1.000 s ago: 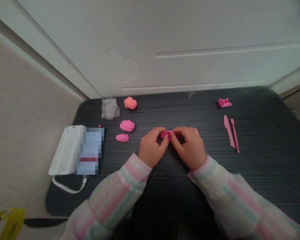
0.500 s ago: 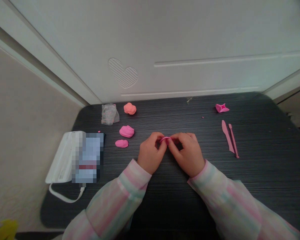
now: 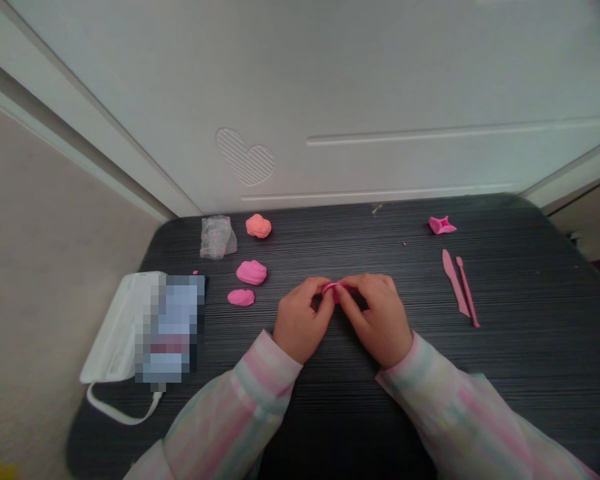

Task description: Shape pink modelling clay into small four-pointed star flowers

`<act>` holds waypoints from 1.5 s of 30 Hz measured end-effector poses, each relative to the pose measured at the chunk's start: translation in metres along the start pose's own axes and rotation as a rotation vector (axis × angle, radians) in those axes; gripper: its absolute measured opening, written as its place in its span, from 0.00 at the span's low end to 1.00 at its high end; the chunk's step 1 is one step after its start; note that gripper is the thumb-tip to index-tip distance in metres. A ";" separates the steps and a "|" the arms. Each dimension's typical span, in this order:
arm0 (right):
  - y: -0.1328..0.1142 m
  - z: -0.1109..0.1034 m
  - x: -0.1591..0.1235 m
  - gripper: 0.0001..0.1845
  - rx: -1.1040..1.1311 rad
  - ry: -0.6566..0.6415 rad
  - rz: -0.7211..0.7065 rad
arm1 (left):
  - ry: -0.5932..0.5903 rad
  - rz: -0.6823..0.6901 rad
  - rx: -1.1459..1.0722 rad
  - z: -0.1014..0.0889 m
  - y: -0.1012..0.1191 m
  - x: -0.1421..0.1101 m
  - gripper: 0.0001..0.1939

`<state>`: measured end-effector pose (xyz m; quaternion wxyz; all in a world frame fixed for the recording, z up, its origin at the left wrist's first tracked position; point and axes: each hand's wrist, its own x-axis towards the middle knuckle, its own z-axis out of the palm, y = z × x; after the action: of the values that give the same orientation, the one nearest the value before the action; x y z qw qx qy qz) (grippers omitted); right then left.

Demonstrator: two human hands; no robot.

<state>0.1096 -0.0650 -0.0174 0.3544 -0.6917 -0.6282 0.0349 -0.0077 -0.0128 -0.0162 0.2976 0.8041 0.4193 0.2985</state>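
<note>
Between the fingertips of both hands is a small thin piece of pink modelling clay (image 3: 333, 288), partly covered by the fingers. My left hand (image 3: 303, 317) pinches its left side with thumb and forefinger. From the other side my right hand (image 3: 377, 317) pinches it the same way, the two thumbs close together. To the left lie a bigger pink clay lump (image 3: 251, 272) and a flatter pink clay lump (image 3: 241, 297). Farther back sits an orange clay lump (image 3: 259, 226). A shaped, hollow pink clay piece (image 3: 442, 225) rests at the back right.
A pink plastic knife (image 3: 455, 283) and a thin pink modelling stick (image 3: 467, 291) lie on the dark table (image 3: 525, 347) at right. A crumpled clear bag (image 3: 218, 237) is at back left. Nearer stand a phone (image 3: 173, 327) and a white case (image 3: 123, 327) with a cable (image 3: 123, 417).
The view has tilted slightly, so the table things appear a little lower. Both hands keep their pinch on the pink clay, which shows slightly more below the fingertips.
</note>
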 end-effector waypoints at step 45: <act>0.000 -0.003 0.000 0.05 0.020 0.072 -0.018 | 0.132 0.097 -0.098 -0.001 -0.004 0.000 0.05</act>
<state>0.1110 -0.0662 -0.0146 0.3839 -0.6833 -0.6210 0.0132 -0.0103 -0.0103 -0.0182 0.2935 0.7863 0.3836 0.3853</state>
